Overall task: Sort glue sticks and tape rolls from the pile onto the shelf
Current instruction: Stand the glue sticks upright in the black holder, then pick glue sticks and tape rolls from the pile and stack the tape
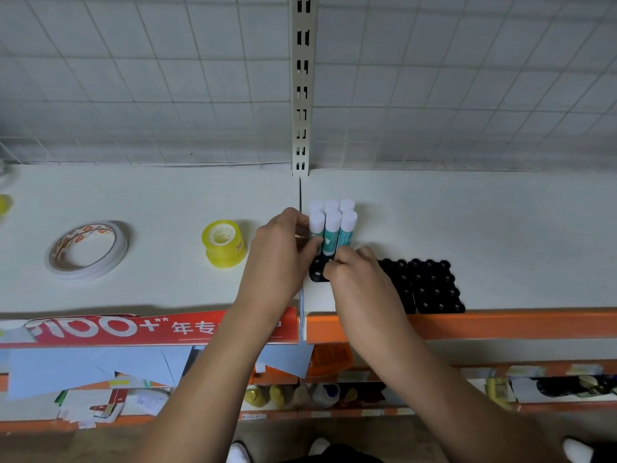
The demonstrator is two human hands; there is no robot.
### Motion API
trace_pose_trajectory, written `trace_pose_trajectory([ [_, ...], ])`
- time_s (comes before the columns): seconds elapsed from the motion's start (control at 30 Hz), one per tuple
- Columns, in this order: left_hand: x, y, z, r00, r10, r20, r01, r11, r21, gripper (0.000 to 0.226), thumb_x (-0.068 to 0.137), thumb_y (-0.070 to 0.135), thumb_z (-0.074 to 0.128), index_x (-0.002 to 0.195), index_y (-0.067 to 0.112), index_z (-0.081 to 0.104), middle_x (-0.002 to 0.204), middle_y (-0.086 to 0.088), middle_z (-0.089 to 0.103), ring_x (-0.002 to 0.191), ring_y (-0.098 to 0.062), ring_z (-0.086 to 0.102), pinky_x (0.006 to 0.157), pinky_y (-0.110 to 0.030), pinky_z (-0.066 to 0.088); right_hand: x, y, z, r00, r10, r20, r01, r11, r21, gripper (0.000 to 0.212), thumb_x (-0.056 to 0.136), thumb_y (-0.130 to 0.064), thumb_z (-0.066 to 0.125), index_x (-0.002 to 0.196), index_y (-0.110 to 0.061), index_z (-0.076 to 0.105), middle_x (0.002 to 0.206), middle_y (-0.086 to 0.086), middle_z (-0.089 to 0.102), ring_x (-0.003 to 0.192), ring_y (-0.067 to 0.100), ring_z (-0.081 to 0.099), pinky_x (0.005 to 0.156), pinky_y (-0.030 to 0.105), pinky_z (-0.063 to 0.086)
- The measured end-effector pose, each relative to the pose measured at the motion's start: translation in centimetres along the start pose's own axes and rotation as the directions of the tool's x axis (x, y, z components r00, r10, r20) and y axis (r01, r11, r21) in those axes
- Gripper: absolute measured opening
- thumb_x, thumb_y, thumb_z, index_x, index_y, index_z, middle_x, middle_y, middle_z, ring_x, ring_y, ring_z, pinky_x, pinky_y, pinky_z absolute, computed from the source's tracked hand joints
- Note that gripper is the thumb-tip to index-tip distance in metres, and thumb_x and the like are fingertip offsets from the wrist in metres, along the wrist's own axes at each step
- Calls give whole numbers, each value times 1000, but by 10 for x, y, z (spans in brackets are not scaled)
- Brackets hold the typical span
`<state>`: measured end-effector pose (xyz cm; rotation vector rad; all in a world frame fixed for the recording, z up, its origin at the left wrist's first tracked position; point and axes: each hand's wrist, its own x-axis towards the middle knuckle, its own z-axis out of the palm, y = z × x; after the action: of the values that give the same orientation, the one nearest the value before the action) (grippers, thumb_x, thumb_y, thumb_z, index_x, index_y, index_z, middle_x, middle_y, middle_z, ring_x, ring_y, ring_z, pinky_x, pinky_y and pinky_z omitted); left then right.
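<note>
Several glue sticks (332, 225), white-capped with teal labels, stand upright in a black holder tray (317, 270) on the white shelf (467, 228). My left hand (283, 252) closes its fingers on the leftmost front stick. My right hand (357, 272) pinches the base of the front sticks and covers part of the tray. A yellow roll of clear tape (224, 242) stands left of my left hand. Farther left a wide white double-sided tape roll (87, 250) lies flat.
More black holder trays (434, 285) with empty holes sit right of my right hand at the shelf's front edge. A slotted upright post (302, 85) and wire grid back the shelf. Lower shelves hold papers (90, 372) and bottles (327, 394). Another yellow roll (5, 205) peeks in at far left.
</note>
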<state>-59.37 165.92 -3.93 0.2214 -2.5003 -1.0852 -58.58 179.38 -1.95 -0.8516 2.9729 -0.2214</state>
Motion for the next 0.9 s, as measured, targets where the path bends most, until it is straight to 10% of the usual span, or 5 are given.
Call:
trace_pose_trajectory([
  [0.23, -1, 7, -3, 998, -58, 22, 57, 998, 26, 12, 83, 16, 71, 93, 14, 64, 86, 2, 70, 80, -15, 67, 74, -33, 53, 1, 7, 3, 1000, -9, -29, 10, 999, 33, 32, 88, 5, 52, 116, -10, 59, 116, 7, 51, 108, 26, 44, 72, 28, 36],
  [0.37, -8, 12, -13, 986, -64, 153, 9, 942, 335, 19, 87, 27, 66, 97, 11, 65, 95, -5, 70, 89, -28, 65, 74, -39, 50, -3, 14, 2, 997, -39, -72, 47, 992, 120, 27, 93, -7, 57, 117, -17, 62, 117, -1, 54, 108, 18, 51, 84, 27, 48],
  [0.63, -50, 5, -91, 993, 87, -83, -30, 845, 533, 22, 92, 39, 56, 107, 26, 67, 99, 6, 67, 88, -24, 64, 64, -30, 44, 0, -38, -28, 936, -152, -318, 245, 930, 274, 27, 96, -30, 55, 122, -26, 62, 116, -9, 61, 106, 14, 57, 82, 33, 51],
  [0.9, -80, -78, -215, 978, 4, -207, 127, 776, 618, 42, 89, 31, 61, 128, 17, 58, 127, -3, 57, 111, -29, 55, 86, -44, 47, 52, -185, -9, 877, -362, -315, 445, 859, 251, 60, 91, -45, 59, 146, -29, 40, 150, -4, 36, 134, 19, 33, 109, 34, 36],
])
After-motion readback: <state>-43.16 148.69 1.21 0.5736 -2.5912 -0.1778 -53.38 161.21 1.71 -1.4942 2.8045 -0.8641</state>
